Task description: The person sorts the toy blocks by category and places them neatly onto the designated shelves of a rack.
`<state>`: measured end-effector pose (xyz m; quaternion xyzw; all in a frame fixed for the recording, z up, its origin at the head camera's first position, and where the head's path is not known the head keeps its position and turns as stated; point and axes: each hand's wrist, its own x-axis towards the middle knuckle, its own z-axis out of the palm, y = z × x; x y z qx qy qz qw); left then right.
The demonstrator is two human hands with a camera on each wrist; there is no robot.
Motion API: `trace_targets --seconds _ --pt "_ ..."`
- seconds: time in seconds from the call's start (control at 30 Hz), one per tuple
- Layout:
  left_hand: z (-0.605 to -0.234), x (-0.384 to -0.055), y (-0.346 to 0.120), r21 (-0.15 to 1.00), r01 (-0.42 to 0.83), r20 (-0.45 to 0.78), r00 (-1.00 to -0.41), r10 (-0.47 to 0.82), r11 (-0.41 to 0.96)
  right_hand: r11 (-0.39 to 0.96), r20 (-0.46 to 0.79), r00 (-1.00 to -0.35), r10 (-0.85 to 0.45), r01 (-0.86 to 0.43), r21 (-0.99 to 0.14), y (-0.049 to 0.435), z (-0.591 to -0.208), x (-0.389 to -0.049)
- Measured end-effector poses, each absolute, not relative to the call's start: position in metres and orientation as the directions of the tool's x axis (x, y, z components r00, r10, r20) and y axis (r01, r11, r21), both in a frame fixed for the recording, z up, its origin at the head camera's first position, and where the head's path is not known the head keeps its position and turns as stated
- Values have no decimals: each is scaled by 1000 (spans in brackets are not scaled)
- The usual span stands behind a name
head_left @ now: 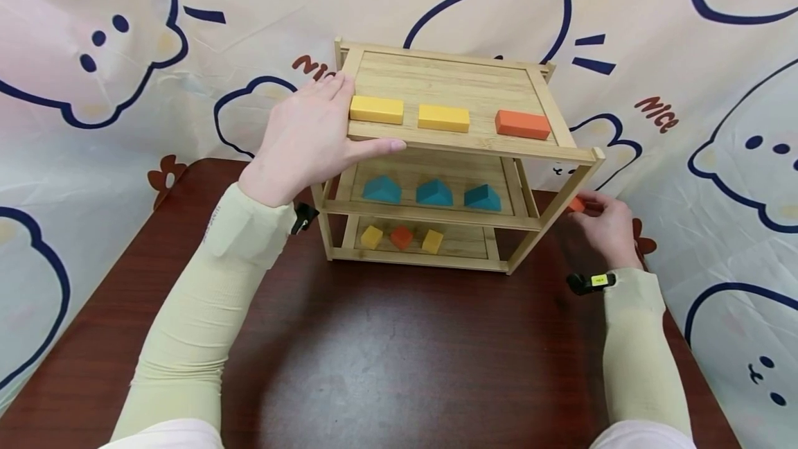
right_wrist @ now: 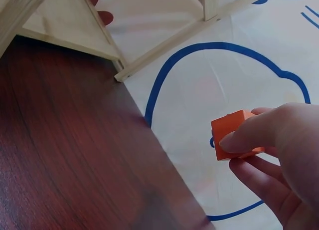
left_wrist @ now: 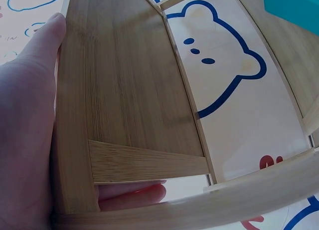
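A three-tier wooden shelf [head_left: 430, 213] stands on the table. My left hand [head_left: 305, 134] grips its top-left corner, the thumb along the front edge; in the left wrist view, fingertips [left_wrist: 144, 196] show through a gap in the frame. Out past the shelf's right side, my right hand [head_left: 607, 227] pinches an orange block [right_wrist: 232, 132] between thumb and fingers. The top tier bears two yellow rectangular blocks [head_left: 377, 109] and an orange-red one [head_left: 522, 124]. On the middle tier lie three blue triangular blocks [head_left: 434, 192].
On the bottom tier sit two small yellow blocks [head_left: 372, 237] with a red-orange one [head_left: 402, 238] between them. A cloth [right_wrist: 224, 85] printed with cartoon figures hangs behind and beside the dark wooden table [head_left: 374, 352]. The shelf's right front leg [head_left: 548, 217] stands left of my right hand.
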<state>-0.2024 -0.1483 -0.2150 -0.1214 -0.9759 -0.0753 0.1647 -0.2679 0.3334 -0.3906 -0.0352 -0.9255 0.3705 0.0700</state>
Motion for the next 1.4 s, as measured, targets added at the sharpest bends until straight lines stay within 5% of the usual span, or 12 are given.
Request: trace_targets --seconds 1.1,1.4 --pt "-211 -202 -149 93 255 236 -945 227 963 731 285 -940 188 -60 -680 325 -352 -246" --pt "-206 -195 -148 94 258 287 -932 222 962 735 344 -923 173 -111 -669 322 -344 -242"
